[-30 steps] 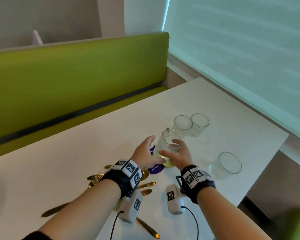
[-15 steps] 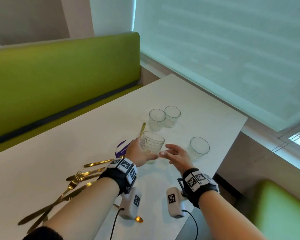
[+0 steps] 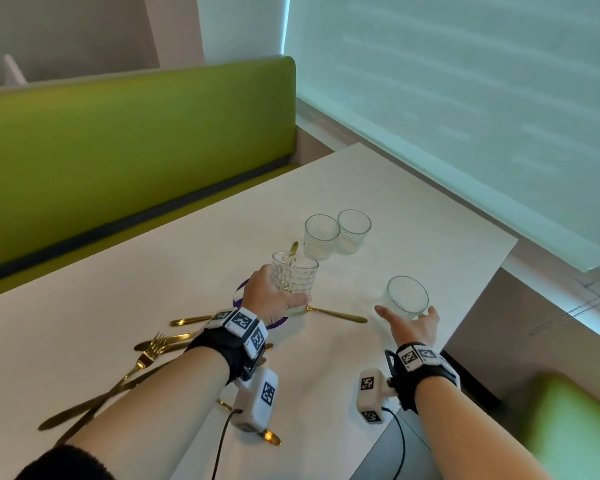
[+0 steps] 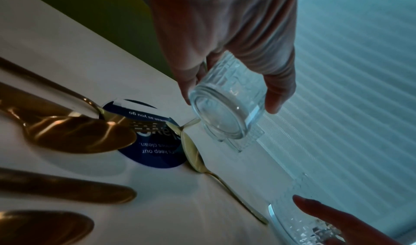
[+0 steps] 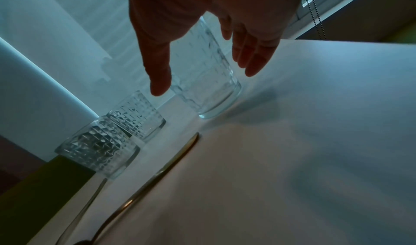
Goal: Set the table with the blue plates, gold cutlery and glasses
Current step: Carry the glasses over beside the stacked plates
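Note:
My left hand (image 3: 274, 296) grips a patterned glass (image 3: 294, 277) lifted above the white table (image 3: 413, 209); in the left wrist view the same glass (image 4: 227, 106) is tilted, held between thumb and fingers. My right hand (image 3: 409, 322) is open, thumb and fingers spread on either side of a second glass (image 3: 407, 296) that stands near the table's right edge; the right wrist view shows this glass (image 5: 207, 81) between the straight fingers (image 5: 254, 56) and thumb. Two more glasses (image 3: 336, 233) stand together farther back. Gold cutlery (image 3: 146, 358) lies scattered at the left.
A gold spoon (image 3: 336, 313) lies between my hands, beside a round purple sticker (image 3: 243, 296). A green bench (image 3: 118, 161) runs behind the table and a blind-covered window (image 3: 465, 98) at the right. The table's right edge (image 3: 478, 296) is close to the second glass.
The left hand took over the glass and lifted it. The right hand let go and moved right to the glass near the table's edge.

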Demonstrator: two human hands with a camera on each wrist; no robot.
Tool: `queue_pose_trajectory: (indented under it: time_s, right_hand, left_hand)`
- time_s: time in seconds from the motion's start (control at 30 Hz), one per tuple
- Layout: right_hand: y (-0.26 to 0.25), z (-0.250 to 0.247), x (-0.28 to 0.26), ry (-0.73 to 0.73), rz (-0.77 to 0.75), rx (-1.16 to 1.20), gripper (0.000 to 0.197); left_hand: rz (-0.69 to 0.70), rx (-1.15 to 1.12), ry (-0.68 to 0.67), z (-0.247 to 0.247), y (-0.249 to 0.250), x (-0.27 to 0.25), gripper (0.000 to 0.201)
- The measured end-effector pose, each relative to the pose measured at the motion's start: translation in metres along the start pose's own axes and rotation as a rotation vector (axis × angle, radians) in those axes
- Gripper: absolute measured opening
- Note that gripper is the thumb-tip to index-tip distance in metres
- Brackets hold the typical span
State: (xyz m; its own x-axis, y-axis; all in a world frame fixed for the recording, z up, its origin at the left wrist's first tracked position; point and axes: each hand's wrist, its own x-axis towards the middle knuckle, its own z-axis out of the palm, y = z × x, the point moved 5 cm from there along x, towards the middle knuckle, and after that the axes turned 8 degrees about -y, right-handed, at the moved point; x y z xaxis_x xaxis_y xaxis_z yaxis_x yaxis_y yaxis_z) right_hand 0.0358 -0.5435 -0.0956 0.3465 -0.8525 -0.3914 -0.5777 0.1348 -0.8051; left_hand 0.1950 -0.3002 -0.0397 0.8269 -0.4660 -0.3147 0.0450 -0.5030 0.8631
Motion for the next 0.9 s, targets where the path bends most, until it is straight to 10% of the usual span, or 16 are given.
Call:
queue_pose_trajectory:
  time_s: [0.53,0.9]
  right_hand:
    - [-0.006,0.015,0.003,0.04,-0.064,-0.094,0.077]
    - [-0.045,0.075,-0.14,-0.174,-0.284,-0.089,0.071]
  left_hand:
    - [-0.052,-0.039,0.082,-0.036,-0.03,-0.025,0.068]
    - [-0.054,-0.061,0.215,-0.118,-0.082,-0.133,0.072]
